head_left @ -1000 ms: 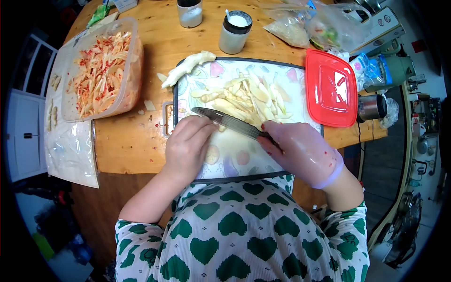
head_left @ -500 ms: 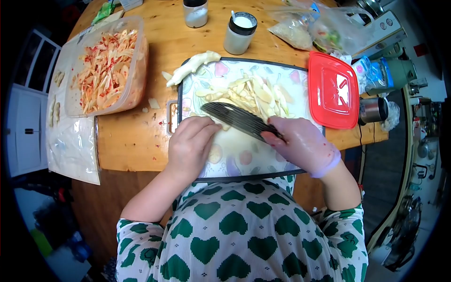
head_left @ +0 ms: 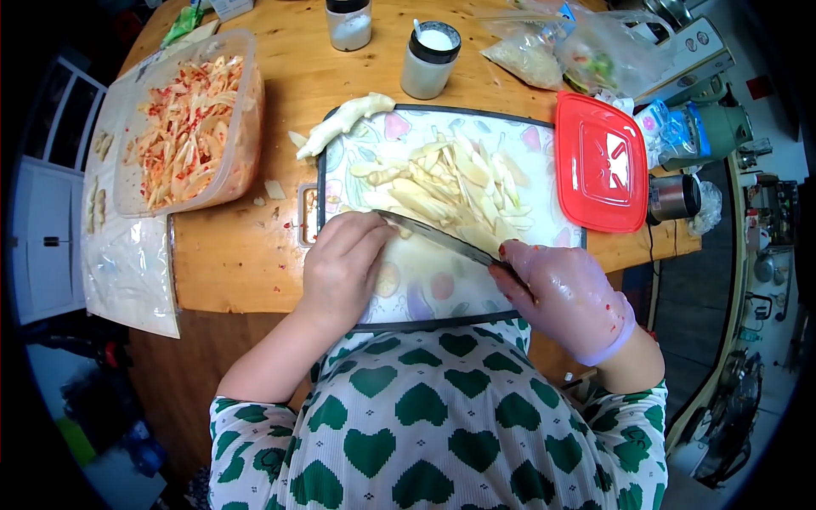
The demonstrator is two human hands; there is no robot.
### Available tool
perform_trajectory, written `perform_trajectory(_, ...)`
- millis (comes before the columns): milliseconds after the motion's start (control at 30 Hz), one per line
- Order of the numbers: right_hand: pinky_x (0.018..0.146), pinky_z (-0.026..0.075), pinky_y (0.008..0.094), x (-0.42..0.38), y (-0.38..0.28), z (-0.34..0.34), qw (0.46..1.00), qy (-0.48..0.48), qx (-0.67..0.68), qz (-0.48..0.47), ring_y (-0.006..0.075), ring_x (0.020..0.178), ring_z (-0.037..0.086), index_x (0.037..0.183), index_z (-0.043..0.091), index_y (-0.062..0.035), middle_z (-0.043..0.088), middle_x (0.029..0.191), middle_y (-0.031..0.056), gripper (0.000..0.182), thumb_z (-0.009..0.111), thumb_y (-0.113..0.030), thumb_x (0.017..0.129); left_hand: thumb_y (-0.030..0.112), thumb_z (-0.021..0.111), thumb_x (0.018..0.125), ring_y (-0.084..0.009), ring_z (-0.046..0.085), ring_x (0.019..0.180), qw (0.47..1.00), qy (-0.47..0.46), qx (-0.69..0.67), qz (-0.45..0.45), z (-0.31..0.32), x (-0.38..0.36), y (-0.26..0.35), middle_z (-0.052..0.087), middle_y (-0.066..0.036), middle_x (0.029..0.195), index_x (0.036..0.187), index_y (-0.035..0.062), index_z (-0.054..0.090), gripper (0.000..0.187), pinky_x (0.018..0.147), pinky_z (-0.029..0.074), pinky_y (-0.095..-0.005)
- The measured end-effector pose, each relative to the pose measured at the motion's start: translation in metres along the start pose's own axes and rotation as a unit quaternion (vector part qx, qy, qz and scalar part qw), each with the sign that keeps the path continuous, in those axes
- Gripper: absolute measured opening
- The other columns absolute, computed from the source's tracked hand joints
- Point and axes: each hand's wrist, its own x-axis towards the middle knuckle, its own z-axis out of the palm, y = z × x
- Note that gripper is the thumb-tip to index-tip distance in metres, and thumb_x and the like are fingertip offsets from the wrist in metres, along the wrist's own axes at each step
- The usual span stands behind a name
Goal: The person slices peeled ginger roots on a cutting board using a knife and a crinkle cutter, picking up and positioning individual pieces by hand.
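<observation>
My right hand [head_left: 569, 293], in a thin, translucent purple glove with red smears, is closed round the handle of a dark-bladed knife [head_left: 438, 236]. The blade slants up to the left, edge down, its tip close to the fingers of my left hand [head_left: 344, 263]. That hand is bare, with its fingers curled down on a pale piece of what looks like peeled ginger [head_left: 404, 231], mostly hidden under them. Pale slices [head_left: 455, 183] lie heaped beyond the knife on the patterned cutting board [head_left: 438, 297]. A whole peeled ginger root [head_left: 340, 125] rests across the board's far left corner.
To the left stands a clear plastic tub [head_left: 255, 110] of red-seasoned slices, on a plastic sheet [head_left: 132, 285]. A jar of white powder [head_left: 428, 68] and another jar [head_left: 349, 30] are behind the board. A red lid [head_left: 601, 161] overlaps its right side; plastic bags [head_left: 608, 59] lie beyond.
The knife has turned from its broad side showing to nearly edge-on, and come down closer to my left fingers. My right hand has moved right and toward me. My left hand stays almost still.
</observation>
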Motion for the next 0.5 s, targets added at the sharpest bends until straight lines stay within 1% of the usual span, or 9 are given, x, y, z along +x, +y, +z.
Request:
perform_trajectory(167,0.071,0.056,0.0541,0.022,-0.008,0.014,0.999,0.009,0.033,-0.008,0.045,0.079,0.071,0.102,0.062,-0.0047,0.071,0.081,0.0231,0.021,0.058,-0.025,0.108,-0.005,0.081,0.078,-0.0328,0.071,0.098,1.0,0.002,0.003,-0.002,0.001,0.0,0.0,0.075,-0.012,0.103,0.099,0.0018,0.078,0.022,0.088,0.058,-0.0407)
perform_trajectory(267,0.069,0.056,0.0528,0.053,-0.013,0.033,0.997,0.042,0.064,-0.034,0.0449,0.079,0.07,0.099,0.063,-0.0056,0.07,0.081,0.0222,0.023,0.062,-0.027,0.107,-0.005,0.081,0.078,-0.0329,0.071,0.099,1.0,0.004,0.005,0.001,0.002,0.001,0.001,0.075,-0.012,0.103,0.098,0.0017,0.078,0.021,0.088,0.058,-0.0409)
perform_trajectory(333,0.069,0.056,0.0527,0.065,-0.019,0.037,0.995,0.056,0.061,-0.048,0.0446,0.08,0.07,0.098,0.062,-0.0061,0.07,0.081,0.0218,0.023,0.062,-0.027,0.107,-0.005,0.081,0.078,-0.0328,0.071,0.098,1.0,0.002,0.005,-0.002,0.002,0.002,0.001,0.075,-0.012,0.104,0.097,0.0019,0.078,0.021,0.087,0.058,-0.0408)
perform_trajectory(467,0.068,0.055,0.0524,0.06,-0.011,0.042,0.993,0.075,0.048,-0.075,0.0435,0.079,0.071,0.1,0.062,-0.0056,0.07,0.081,0.0207,0.024,0.061,-0.028,0.108,-0.006,0.08,0.078,-0.0324,0.071,0.097,1.0,-0.003,0.009,-0.008,-0.002,0.002,0.001,0.075,-0.012,0.104,0.098,0.0027,0.079,0.022,0.086,0.058,-0.0404)
perform_trajectory(500,0.068,0.055,0.0519,0.054,-0.005,0.037,0.996,0.058,0.041,-0.049,0.0431,0.078,0.071,0.1,0.063,-0.0054,0.071,0.082,0.0205,0.024,0.062,-0.028,0.107,-0.006,0.08,0.078,-0.0323,0.071,0.097,1.0,-0.003,0.003,-0.009,-0.001,0.002,0.001,0.074,-0.012,0.103,0.098,0.0028,0.079,0.022,0.086,0.058,-0.0402)
